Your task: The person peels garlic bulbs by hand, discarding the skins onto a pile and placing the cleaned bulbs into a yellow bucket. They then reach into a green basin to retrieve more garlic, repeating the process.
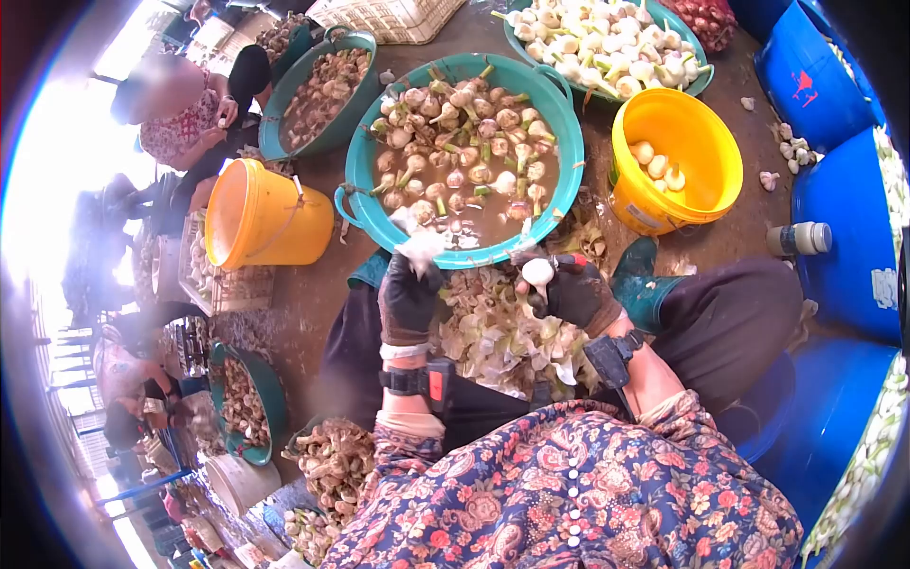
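Note:
A peeled white garlic bulb point(537, 273) is held in the gloved fingers of my right hand point(574, 292). My left hand point(409, 289), in a dark glove, is closed on a pale piece of peel point(422, 247) near the basin's front rim. Just beyond both hands stands a teal basin point(358, 175), with many unpeeled bulbs in muddy water. Loose garlic peels point(512, 332) lie heaped between my legs, below my hands. To the right of the basin, a yellow bucket point(711, 180) holds several peeled bulbs point(656, 166).
Another basin point(654, 14) of white bulbs stands at the back. An orange-yellow bucket point(303, 226) is on the left, near a seated person point(180, 114). Blue tubs point(839, 228) line the right side, beside a bottle point(801, 238). More basins and people are at the left.

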The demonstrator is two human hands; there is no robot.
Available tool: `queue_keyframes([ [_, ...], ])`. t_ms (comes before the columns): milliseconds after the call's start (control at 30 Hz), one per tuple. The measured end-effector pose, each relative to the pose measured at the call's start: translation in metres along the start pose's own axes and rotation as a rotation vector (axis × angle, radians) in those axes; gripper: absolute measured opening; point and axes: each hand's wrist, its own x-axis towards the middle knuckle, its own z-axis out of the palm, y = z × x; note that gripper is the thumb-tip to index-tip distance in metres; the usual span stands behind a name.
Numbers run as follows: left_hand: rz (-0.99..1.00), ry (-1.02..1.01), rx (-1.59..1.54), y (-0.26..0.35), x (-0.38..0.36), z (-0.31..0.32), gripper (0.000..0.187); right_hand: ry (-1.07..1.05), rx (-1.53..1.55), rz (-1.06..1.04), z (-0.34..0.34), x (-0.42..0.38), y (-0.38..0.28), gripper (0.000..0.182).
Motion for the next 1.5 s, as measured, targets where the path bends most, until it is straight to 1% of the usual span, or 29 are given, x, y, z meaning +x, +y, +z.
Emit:
queue_keyframes([
  [33,0.032,-0.04,0.571,0.002,0.005,-0.001,0.029,0.066,-0.018,-0.052,-0.007,-0.001,-0.001,0.053],
  [133,-0.815,-0.234,1.596,0.003,0.009,0.036,0.036,0.315,-0.009,-0.191,-0.036,-0.001,0.001,0.047],
  [167,-0.711,-0.459,1.948,-0.008,0.025,0.012,0.042,0.384,-0.028,-0.216,-0.051,0.001,0.005,0.044],
  [233,-0.429,-0.285,1.881,-0.035,0.058,-0.017,0.046,0.521,-0.073,-0.268,-0.077,0.008,0.008,0.037],
  [300,-0.323,-0.066,1.857,-0.056,0.097,0.003,0.047,0.698,-0.045,-0.159,-0.043,0.006,0.005,0.028],
  [333,-0.094,-0.017,1.865,-0.082,0.129,-0.043,0.049,0.69,-0.136,-0.166,-0.064,0.005,0.011,0.028],
  [367,-0.149,-0.031,1.866,-0.102,0.161,-0.072,0.055,0.682,-0.229,-0.174,-0.085,0.005,0.012,0.027],
  [433,-0.205,-0.019,1.686,-0.138,0.201,-0.088,0.068,0.831,-0.011,-0.092,-0.036,0.005,-0.014,0.032],
  [467,-0.32,0.037,1.686,-0.147,0.21,-0.078,0.07,0.74,0.136,-0.319,-0.008,0.011,-0.029,0.035],
  [500,-0.082,0.025,1.738,-0.185,0.24,-0.141,0.068,0.636,0.282,-0.54,0.021,0.019,-0.046,0.039],
  [567,-0.282,0.008,1.547,-0.173,0.225,-0.097,0.064,0.389,0.012,-0.698,0.052,0.013,-0.083,0.045],
  [600,-0.375,-0.109,1.347,-0.183,0.235,-0.13,0.059,0.303,-0.027,-0.706,0.047,0.007,-0.102,0.05],
  [667,-0.609,-0.074,1.127,-0.144,0.204,-0.074,0.03,0.564,-0.29,-0.682,0.051,0.005,-0.102,0.053],
  [700,-0.587,-0.07,0.895,-0.129,0.188,-0.054,0.026,0.623,-0.344,-0.608,0.034,0.004,-0.1,0.053],
  [767,-0.194,-0.445,1.168,-0.116,0.164,-0.048,0.02,0.756,-0.565,-0.445,-0.014,0.011,-0.075,0.058],
  [833,0.098,-0.576,1.325,-0.096,0.131,-0.031,0.016,0.904,-0.865,-0.393,-0.034,0.02,-0.044,0.052],
  [900,-0.456,-0.108,0.35,-0.089,0.094,0.008,0.016,0.97,-1.523,-0.596,-0.04,0.027,-0.026,0.039],
  [933,-0.597,-0.013,0.274,-0.09,0.09,0.008,0.017,1.027,-1.706,-0.618,-0.032,0.028,-0.021,0.038],
  [1000,-0.45,-0.132,0.667,-0.1,0.072,0.013,0.033,1.141,-2.083,-0.672,-0.016,0.026,-0.018,0.041],
  [1033,-0.18,-0.156,1.029,-0.096,0.048,0.055,0.034,1.135,-2.168,-0.645,-0.01,0.025,-0.016,0.045],
  [1067,-0.346,-0.053,0.948,-0.103,0.042,0.052,0.034,1.13,-2.254,-0.617,-0.004,0.024,-0.014,0.049],
  [1100,-0.355,-0.127,0.953,-0.113,0.042,0.041,0.031,1.125,-2.34,-0.59,0.002,0.023,-0.012,0.054],
  [1133,-0.272,-0.212,1.03,-0.115,0.039,0.031,0.029,1.088,-2.351,-0.54,0.006,0.021,-0.008,0.049],
  [1233,0.061,-0.56,1.49,-0.104,0.031,0.026,0.033,1.013,-1.602,-0.372,-0.036,0.022,0.008,0.042],
  [1267,0.191,-0.689,1.675,-0.1,0.026,0.025,0.036,0.721,-0.997,-0.346,-0.043,0.029,0.011,0.033],
  [1367,0.126,-0.696,1.358,-0.089,0.019,0.03,0.045,0.907,-0.472,-0.117,0.015,0.011,0.01,0.024],
  [1400,-0.006,-0.672,1.267,-0.092,0.024,0.007,0.043,0.801,-0.793,-0.137,-0.009,0.005,0.007,0.023],
  [1433,-0.532,-0.169,0.951,-0.076,0.01,0.055,0.036,0.805,-0.989,-0.232,-0.007,0.005,0.01,0.026],
  [1500,-0.288,-0.291,0.909,-0.084,0.008,0.038,0.039,0.796,-1.38,-0.432,0.0,0.006,0.017,0.032],
])
